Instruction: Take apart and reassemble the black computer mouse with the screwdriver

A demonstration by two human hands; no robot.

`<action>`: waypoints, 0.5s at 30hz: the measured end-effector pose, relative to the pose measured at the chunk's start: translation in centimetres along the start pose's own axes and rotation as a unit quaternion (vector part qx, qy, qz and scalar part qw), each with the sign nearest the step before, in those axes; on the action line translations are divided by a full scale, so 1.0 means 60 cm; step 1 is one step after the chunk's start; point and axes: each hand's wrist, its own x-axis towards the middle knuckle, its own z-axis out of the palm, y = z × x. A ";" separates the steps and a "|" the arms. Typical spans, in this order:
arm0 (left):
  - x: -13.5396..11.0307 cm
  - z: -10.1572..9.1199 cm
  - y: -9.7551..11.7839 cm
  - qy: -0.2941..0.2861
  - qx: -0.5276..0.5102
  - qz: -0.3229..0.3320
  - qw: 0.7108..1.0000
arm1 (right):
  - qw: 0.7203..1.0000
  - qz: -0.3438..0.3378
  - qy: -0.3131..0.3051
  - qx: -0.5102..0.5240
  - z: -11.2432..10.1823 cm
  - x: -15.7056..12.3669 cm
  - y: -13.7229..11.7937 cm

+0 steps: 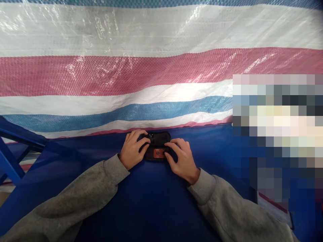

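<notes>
A black case (pixel 158 145) is lying open on a dark blue worktop (pixel 141 201), near its far edge and between the person's two hands. Its far half (pixel 160 138) is resting flat behind its near half (pixel 151 159), and both dark interiors are facing upward. A small red piece (pixel 158 153) with a darker patch in its middle is sitting inside the near half.

The left hand (pixel 134 149) is reaching over the left end of the case, its fingers curling at the far half and its thumb pointing toward the near half. A small shiny spot is showing beside those fingertips. Whether this grip is closing on anything, I cannot tell. The right hand (pixel 183 158) is bending over the right end, with thumb and index finger standing slightly apart around the near half, just beside the red piece. Something dark is showing between them, but I cannot tell whether that grip is holding it.

Grey sleeves (pixel 83 191) are covering both forearms. A striped plastic sheet (pixel 113 74) is hanging beyond the worktop in white, red and blue bands, and a blue frame (pixel 12 158) is standing at the left. A flat object (pixel 275 211) with a red strip is lying at the lower right, partly hidden.
</notes>
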 end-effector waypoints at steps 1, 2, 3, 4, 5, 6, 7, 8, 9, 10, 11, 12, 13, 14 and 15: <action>0.000 0.001 -0.002 0.003 -0.002 0.001 1.000 | 1.000 -0.001 0.003 0.001 0.000 0.000 -0.001; 0.000 0.002 -0.003 0.007 -0.003 0.003 1.000 | 1.000 -0.002 0.008 0.002 -0.001 0.000 -0.001; 0.000 0.002 -0.004 0.013 -0.005 0.005 1.000 | 1.000 -0.004 0.016 0.005 -0.002 0.001 -0.002; 0.000 0.003 -0.005 0.020 -0.008 0.007 1.000 | 1.000 -0.007 0.025 0.008 -0.003 0.001 -0.003; 0.001 0.003 -0.005 0.029 -0.013 0.008 0.999 | 0.999 -0.011 0.037 0.011 -0.004 0.001 -0.004; 0.002 0.004 -0.005 0.039 -0.018 0.008 0.999 | 0.999 -0.018 0.048 0.015 -0.004 0.002 -0.005; 0.002 0.004 -0.005 0.049 -0.025 0.008 0.998 | 0.998 -0.025 0.059 0.017 -0.005 0.002 -0.006; 0.003 0.004 -0.004 0.059 -0.032 0.007 0.998 | 0.997 -0.031 0.065 0.018 -0.005 0.002 -0.006; 0.004 0.005 -0.004 0.068 -0.041 0.007 0.997 | 0.997 -0.038 0.071 0.018 -0.005 0.003 -0.007; 0.004 0.005 -0.004 0.076 -0.050 0.007 0.996 | 0.996 -0.045 0.073 0.016 -0.005 0.003 -0.007; 0.004 0.004 -0.004 0.082 -0.061 0.008 0.995 | 0.996 -0.051 0.072 0.013 -0.005 0.003 -0.007; 0.004 0.004 -0.004 0.086 -0.074 0.009 0.994 | 0.996 -0.059 0.071 0.009 -0.004 0.004 -0.008; 0.003 0.003 -0.005 0.088 -0.089 0.010 0.992 | 0.995 -0.067 0.069 0.005 -0.004 0.004 -0.008; 0.002 0.002 -0.005 0.088 -0.109 0.011 0.990 | 0.995 -0.076 0.068 0.000 -0.003 0.004 -0.008; 0.001 0.000 -0.005 0.086 -0.133 0.010 0.987 | 0.994 -0.085 0.067 -0.007 -0.003 0.004 -0.008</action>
